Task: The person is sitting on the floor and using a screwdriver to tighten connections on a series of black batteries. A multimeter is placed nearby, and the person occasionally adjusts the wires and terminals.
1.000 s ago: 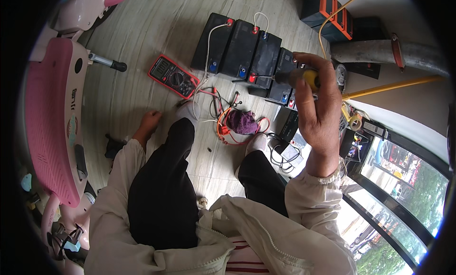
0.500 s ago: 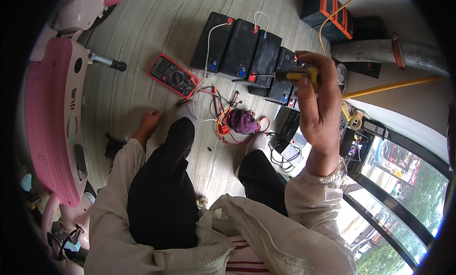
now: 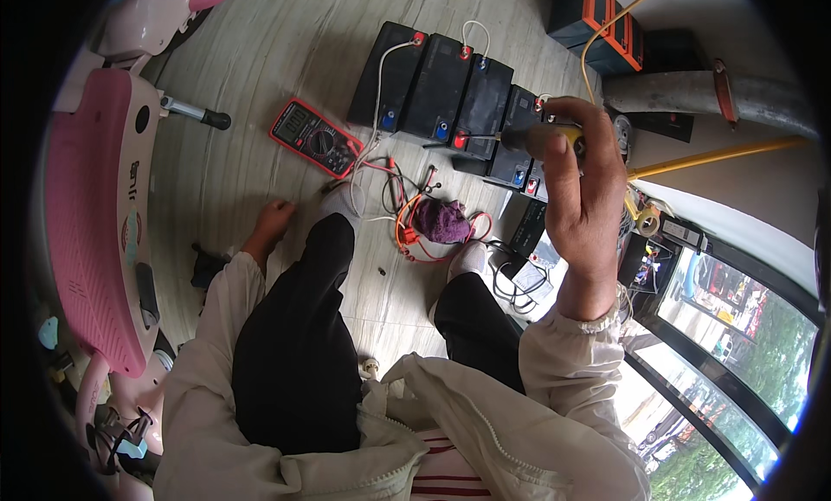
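Note:
My right hand point(image 3: 582, 189) is closed round the thick black and yellow handle of a screwdriver point(image 3: 528, 141). The screwdriver lies level, with its shaft pointing left and its tip at the red terminal point(image 3: 460, 142) of a black battery point(image 3: 485, 94). More black batteries point(image 3: 385, 77) stand beside it in a row, with red and blue terminals; a white cable point(image 3: 381, 85) and a short white loop point(image 3: 478, 25) run from some of them. My left hand point(image 3: 271, 226) hangs low beside my left knee, its fingers curled together and nothing visible in them.
A red multimeter point(image 3: 317, 139) lies on the floor left of the batteries. Tangled test leads and a purple cloth point(image 3: 442, 221) are between my feet. A pink scooter point(image 3: 95, 224) stands at left; a grey pipe point(image 3: 692, 94) and yellow pole point(image 3: 718, 157) are at right. Orange-edged batteries point(image 3: 597, 25) stand behind.
The screwdriver handle has turned in my right hand, whose fingers have shifted slightly round it. The tip stays at the red terminal. My left hand has not moved.

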The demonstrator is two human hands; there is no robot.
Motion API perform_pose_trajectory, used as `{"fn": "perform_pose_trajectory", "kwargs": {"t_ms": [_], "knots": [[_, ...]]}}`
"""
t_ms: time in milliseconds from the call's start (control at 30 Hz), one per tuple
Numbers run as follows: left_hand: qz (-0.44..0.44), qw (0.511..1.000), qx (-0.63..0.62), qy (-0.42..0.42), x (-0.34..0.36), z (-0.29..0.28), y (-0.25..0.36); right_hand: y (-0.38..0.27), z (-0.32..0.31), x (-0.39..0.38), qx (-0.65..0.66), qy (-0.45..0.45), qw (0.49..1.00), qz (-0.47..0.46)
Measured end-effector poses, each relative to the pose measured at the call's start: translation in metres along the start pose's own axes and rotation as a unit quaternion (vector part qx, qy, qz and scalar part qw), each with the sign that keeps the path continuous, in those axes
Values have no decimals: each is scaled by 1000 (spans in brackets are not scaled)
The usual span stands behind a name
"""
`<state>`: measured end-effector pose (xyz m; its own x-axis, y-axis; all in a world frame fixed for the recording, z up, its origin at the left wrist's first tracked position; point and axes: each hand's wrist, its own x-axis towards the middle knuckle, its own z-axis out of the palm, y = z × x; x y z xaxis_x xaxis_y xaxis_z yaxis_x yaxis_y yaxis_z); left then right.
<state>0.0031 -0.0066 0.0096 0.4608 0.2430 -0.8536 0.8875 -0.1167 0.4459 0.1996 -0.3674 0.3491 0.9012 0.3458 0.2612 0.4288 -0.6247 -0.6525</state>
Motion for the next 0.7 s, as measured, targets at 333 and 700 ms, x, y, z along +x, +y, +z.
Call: {"fn": "perform_pose_trajectory", "kwargs": {"t_ms": [333,700], "knots": [[18,1000,-6,22,2,0,-4,-4,5,1,-54,5,998,18],[13,1000,12,8,4,-3,-5,-8,6,-1,21,-11,1000,19]]}}
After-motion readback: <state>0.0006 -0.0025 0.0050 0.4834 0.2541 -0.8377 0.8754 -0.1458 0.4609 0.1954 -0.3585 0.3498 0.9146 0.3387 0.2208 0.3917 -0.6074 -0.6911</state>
